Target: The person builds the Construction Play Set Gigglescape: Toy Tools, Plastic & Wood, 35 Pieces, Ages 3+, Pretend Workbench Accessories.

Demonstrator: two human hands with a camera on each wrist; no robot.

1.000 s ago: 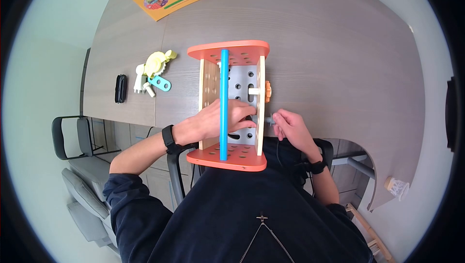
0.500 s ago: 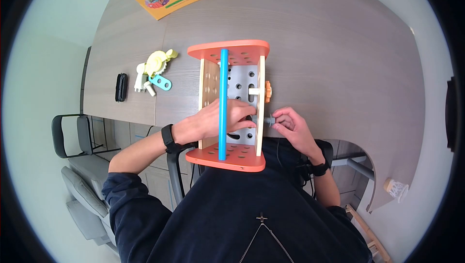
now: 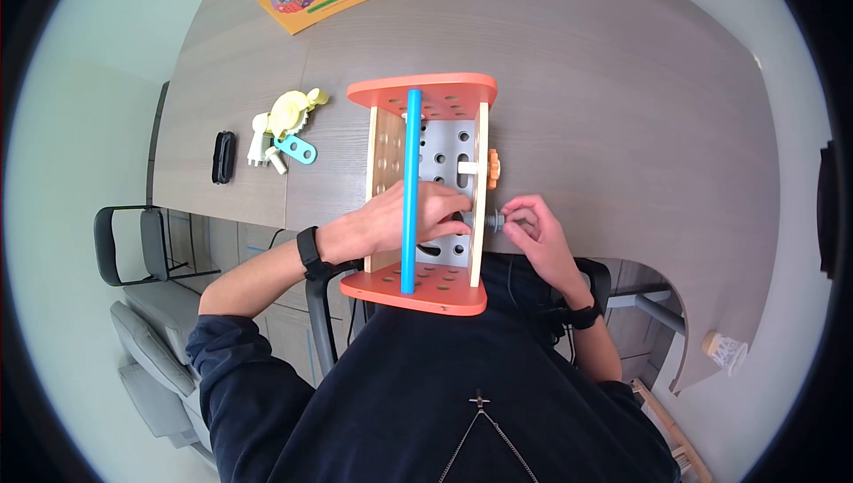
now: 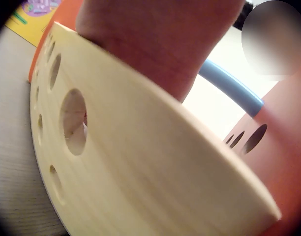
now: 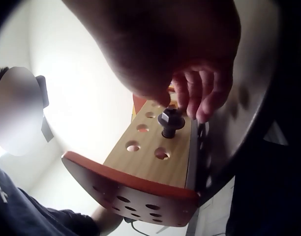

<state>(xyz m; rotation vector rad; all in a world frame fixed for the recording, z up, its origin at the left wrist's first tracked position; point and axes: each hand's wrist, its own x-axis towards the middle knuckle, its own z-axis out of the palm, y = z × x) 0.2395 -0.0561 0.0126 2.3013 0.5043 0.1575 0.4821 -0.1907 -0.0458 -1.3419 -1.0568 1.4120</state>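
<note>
Head view: the toy frame (image 3: 435,286) stands on the table (image 3: 622,127), with red-orange end panels (image 3: 444,82) at its far and near ends. The grey bolt (image 3: 495,221) is set in the right wooden panel (image 3: 482,132), nearer than the orange gear (image 3: 494,168), with its head outside. The right hand (image 3: 540,236) is at the right of that panel, thumb and fingers judged to be pinching the bolt's head. The left hand (image 3: 434,211) reaches beneath the blue rod (image 3: 412,154) into the frame; thumb and forefinger stand slightly apart about the bolt's inner end, and whether they clamp it cannot be told. Left wrist view: the left wooden panel (image 4: 140,147) takes up most of this view and hides the left fingers, so no finding on their grip is made here. Right wrist view: the right thumb and fingertips lie about the bolt's head, and shaft shows between flange and wood, so the bolt is judged not fully seated. Recommended practice: keep the bolt square to the panel, hold any nut on its inner end still, turn the head in short, light strokes, and leave off once the flange meets the wood, since extra force could bind the thread or mark the panel
</note>
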